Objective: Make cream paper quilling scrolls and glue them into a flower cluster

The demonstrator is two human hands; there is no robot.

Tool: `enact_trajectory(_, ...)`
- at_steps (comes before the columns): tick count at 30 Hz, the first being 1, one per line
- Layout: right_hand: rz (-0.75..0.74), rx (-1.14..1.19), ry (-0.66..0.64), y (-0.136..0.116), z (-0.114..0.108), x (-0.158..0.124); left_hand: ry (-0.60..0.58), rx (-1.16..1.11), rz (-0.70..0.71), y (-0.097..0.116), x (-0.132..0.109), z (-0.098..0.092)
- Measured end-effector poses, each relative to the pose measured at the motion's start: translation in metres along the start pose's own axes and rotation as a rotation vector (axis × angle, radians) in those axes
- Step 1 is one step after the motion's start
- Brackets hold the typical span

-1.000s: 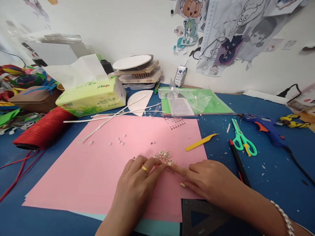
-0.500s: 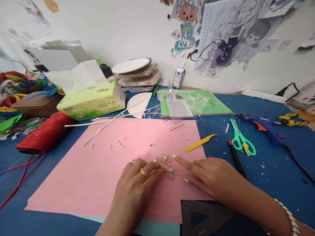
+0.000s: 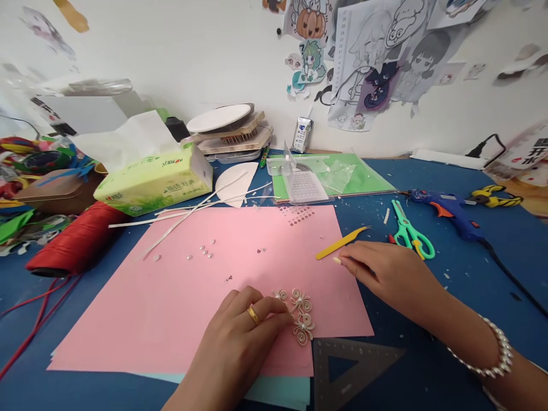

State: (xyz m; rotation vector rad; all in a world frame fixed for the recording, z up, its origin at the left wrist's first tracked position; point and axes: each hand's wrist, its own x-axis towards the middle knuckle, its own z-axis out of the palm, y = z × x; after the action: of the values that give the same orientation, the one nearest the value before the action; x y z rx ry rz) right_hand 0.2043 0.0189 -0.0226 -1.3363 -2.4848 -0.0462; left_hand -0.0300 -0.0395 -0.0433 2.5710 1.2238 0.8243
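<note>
My left hand (image 3: 244, 331) pinches the left side of a cream ornament of coiled paper scrolls (image 3: 302, 329) with pearl beads at the centres of its scroll clusters. The ornament lies on pink paper (image 3: 141, 319), and my fingers hide part of it. Over the paper's right edge, my right hand (image 3: 385, 271) has its thumb and forefinger tips drawn together. Whether anything small sits between them I cannot make out. Just beyond these fingertips lie yellow tweezers (image 3: 338, 244). Loose pearl beads (image 3: 205, 251) rest on the paper's upper left, and tiny gems (image 3: 229, 278) lie nearer the ornament.
A dark set square (image 3: 363, 357) lies at the front. On the right are green scissors (image 3: 406, 228), a blue glue gun (image 3: 454, 211) and yellow pliers (image 3: 499, 196). A tissue pack (image 3: 158, 177), white paper strips (image 3: 184, 220) and a red thread spool (image 3: 77, 240) lie left.
My right hand has moved away from the ornament, up and to the right towards the tweezers, and its fingers have come together. The left hand keeps its pinch while the view has shifted slightly.
</note>
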Motion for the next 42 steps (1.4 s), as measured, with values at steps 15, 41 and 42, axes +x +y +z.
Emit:
enact_trajectory(15, 0.002, 0.173, -0.130, -0.013, 0.008, -0.002, 0.069, 0.198, -0.091, 0.001, -0.002, -0.011)
enact_trajectory(41, 0.887, -0.182, -0.149, 0.115, -0.047, -0.020, -0.269, -0.205, -0.505, -0.046, 0.056, -0.036)
enact_trajectory(42, 0.901, -0.177, -0.150, 0.120, -0.050, -0.023, -0.284, -0.262, -0.515, -0.047, 0.061, -0.034)
